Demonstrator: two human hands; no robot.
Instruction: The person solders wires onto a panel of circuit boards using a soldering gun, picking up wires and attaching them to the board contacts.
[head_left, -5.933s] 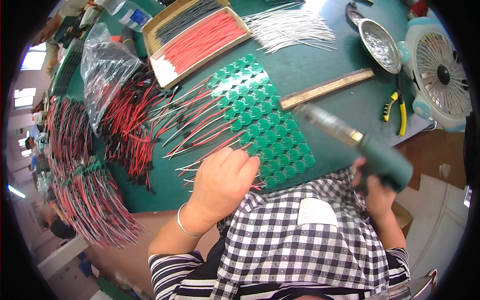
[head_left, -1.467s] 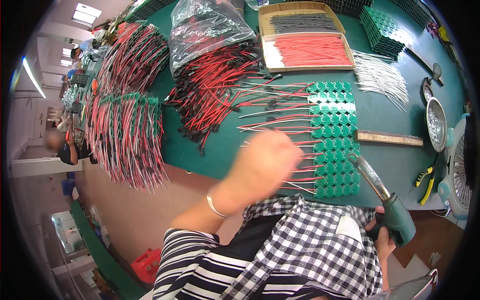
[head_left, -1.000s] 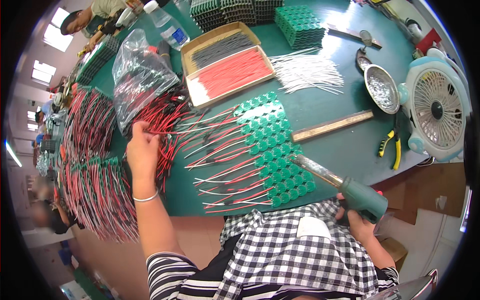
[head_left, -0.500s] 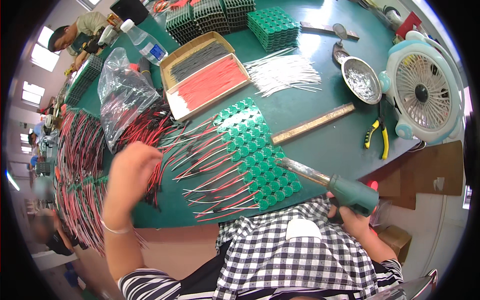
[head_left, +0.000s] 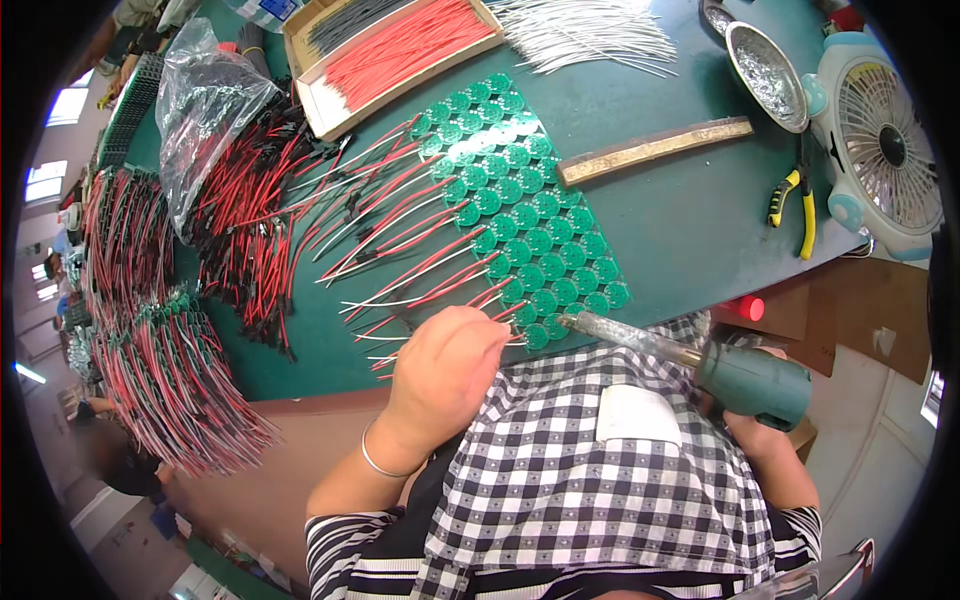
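Observation:
My right hand point(head_left: 752, 425) is wrapped round the dark green handle of a soldering iron point(head_left: 640, 342). The metal tip reaches the near end of a green sheet of round circuit boards point(head_left: 530, 235). At that sheet's near left corner is my left hand point(head_left: 450, 365), with thumb and fingers pinched together; what they hold, if anything, is hidden. Pairs of red and white wires point(head_left: 400, 235) stick out leftward from the sheet's left edge. A pile of red and black wires point(head_left: 245, 215) lies farther left, partly under a clear plastic bag point(head_left: 205, 110).
Beyond the sheet stands a cardboard tray point(head_left: 325, 115) of red and black wires, beside loose white wires point(head_left: 590, 35). A wooden bar point(head_left: 655, 150), a metal bowl point(head_left: 768, 75), yellow-handled pliers point(head_left: 795, 205) and a fan point(head_left: 885, 145) are to the right. Wired boards point(head_left: 185, 370) hang at far left.
My left hand has moved right and nearer, from the wire pile to the sheet's near left corner. The iron's tip has moved to the sheet's near end. The whole view has shifted.

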